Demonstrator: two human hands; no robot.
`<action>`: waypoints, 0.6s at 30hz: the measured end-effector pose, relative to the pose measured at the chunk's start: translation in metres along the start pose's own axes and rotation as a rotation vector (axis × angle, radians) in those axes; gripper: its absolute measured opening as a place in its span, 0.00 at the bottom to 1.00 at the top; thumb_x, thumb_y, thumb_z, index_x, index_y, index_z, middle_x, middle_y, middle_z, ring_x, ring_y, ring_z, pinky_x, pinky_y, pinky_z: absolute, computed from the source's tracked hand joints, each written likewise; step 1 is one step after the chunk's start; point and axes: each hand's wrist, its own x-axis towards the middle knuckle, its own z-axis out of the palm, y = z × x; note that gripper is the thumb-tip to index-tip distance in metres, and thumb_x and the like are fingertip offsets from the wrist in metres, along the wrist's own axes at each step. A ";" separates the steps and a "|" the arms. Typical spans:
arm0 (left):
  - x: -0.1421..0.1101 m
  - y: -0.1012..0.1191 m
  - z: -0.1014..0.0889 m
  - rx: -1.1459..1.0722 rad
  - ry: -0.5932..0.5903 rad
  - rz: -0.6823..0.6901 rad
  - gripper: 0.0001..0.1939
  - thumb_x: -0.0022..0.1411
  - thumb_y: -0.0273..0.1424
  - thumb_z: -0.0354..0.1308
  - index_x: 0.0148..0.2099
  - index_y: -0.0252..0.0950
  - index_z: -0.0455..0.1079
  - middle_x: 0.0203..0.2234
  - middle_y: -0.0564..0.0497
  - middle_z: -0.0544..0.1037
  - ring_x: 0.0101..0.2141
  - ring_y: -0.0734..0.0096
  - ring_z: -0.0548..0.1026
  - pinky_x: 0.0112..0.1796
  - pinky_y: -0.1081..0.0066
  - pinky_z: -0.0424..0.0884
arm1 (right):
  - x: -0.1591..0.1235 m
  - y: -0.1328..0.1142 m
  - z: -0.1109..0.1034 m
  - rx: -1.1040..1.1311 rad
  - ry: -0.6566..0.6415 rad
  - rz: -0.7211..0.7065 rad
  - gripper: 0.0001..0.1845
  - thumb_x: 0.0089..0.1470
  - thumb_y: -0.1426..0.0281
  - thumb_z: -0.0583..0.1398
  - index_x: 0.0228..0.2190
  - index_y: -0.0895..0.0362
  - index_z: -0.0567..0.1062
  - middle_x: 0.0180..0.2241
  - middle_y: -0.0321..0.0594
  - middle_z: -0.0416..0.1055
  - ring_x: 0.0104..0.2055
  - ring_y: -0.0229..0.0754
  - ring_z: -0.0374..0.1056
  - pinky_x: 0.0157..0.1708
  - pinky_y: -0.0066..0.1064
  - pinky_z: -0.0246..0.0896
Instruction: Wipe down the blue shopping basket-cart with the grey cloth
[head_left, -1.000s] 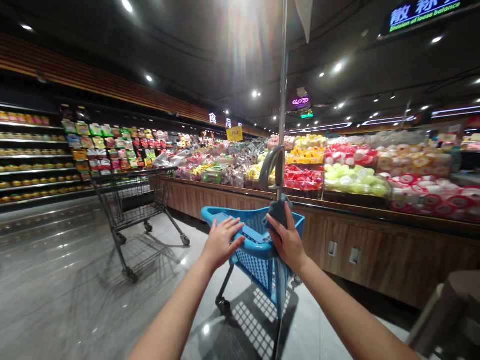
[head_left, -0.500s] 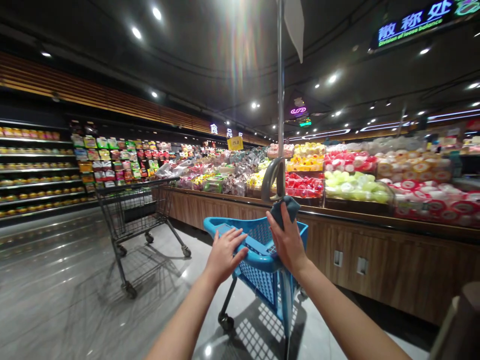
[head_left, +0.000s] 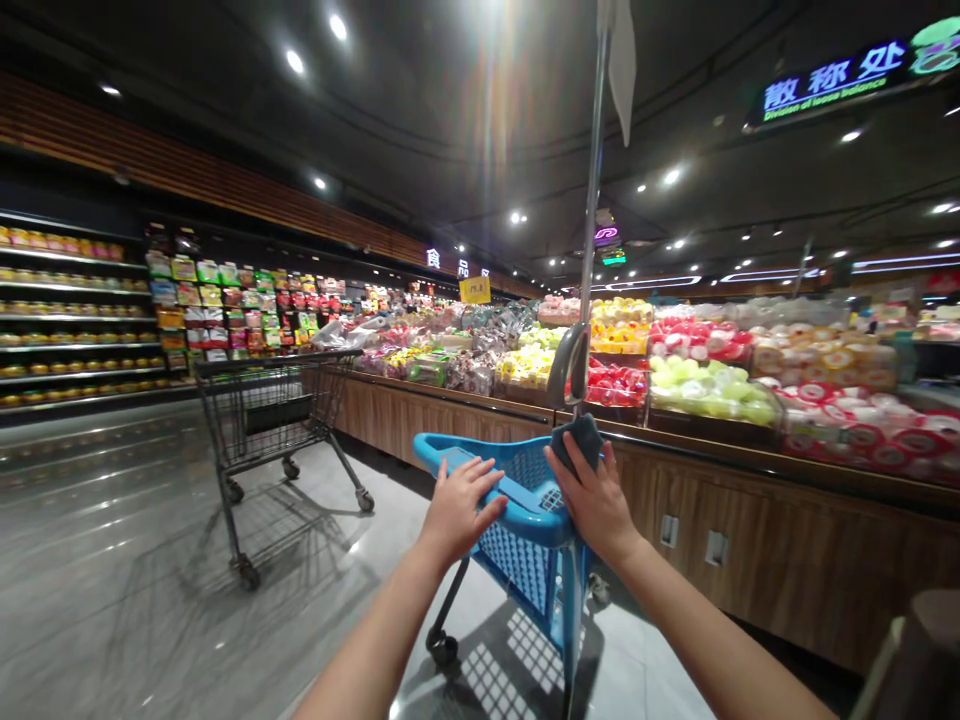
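A small blue plastic shopping cart [head_left: 517,560] stands in front of me. My left hand [head_left: 459,512] lies flat on its near rim, fingers stretched out and slightly apart, holding nothing. At the cart's right corner, my right hand [head_left: 602,510] presses a dark grey-blue cloth [head_left: 576,445] near the foot of an upright metal pole [head_left: 595,190]. Just above the cloth, a grey curved handle [head_left: 566,368] sits beside the pole. A white flag-like panel [head_left: 622,75] hangs from the pole's top.
A black wire shopping cart [head_left: 274,420] stands at left on the shiny floor [head_left: 112,560]. Beyond the blue cart runs a wood-fronted counter [head_left: 787,540] heaped with packaged goods. Shelves of jars [head_left: 75,340] line the far left, and a brown object [head_left: 930,640] occupies the lower right corner.
The cloth and my right hand have moved slightly down and right in view. The pole now leans a little right. My left hand stays on the rim.
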 end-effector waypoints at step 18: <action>-0.001 0.003 0.001 -0.004 0.019 -0.010 0.22 0.66 0.49 0.48 0.57 0.48 0.68 0.59 0.49 0.69 0.60 0.54 0.63 0.60 0.33 0.40 | 0.008 0.037 -0.007 0.029 -0.073 -0.460 0.28 0.61 0.68 0.56 0.61 0.51 0.61 0.64 0.34 0.58 0.69 0.51 0.42 0.67 0.52 0.20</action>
